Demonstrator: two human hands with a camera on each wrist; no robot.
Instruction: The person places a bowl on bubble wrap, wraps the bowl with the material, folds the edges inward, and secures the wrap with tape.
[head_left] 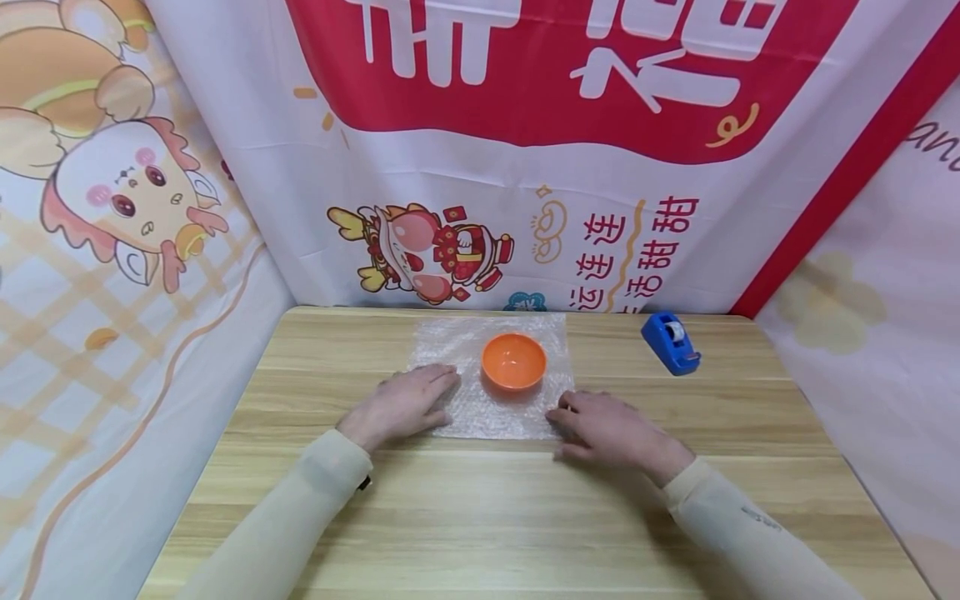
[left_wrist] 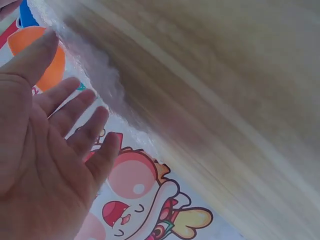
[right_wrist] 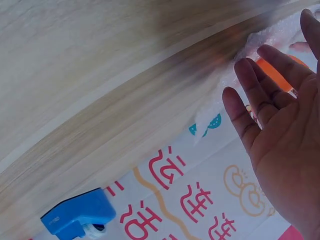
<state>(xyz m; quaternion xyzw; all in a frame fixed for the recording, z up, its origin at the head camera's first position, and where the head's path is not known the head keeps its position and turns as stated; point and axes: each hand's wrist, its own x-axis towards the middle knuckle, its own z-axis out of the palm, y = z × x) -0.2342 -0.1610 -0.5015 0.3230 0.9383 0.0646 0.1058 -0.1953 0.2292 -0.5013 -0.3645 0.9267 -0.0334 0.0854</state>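
An orange bowl point(head_left: 513, 362) stands upright on a square sheet of clear bubble wrap point(head_left: 465, 417) near the table's back edge. My left hand point(head_left: 405, 404) is at the sheet's left edge, its fingers reaching over the wrap toward the bowl. On the other side, my right hand point(head_left: 607, 427) is at the lower right corner of the sheet, fingertips over its edge. Neither hand touches the bowl. In the left wrist view the left fingers point(left_wrist: 82, 130) are spread and loosely bent, holding nothing. The right fingers point(right_wrist: 255, 90) look relaxed in the right wrist view, with nothing gripped.
A blue tape dispenser point(head_left: 671, 343) with a roll of tape sits at the table's back right. Printed cloth hangs point(head_left: 480, 183) behind the wooden table point(head_left: 480, 517) and along both sides.
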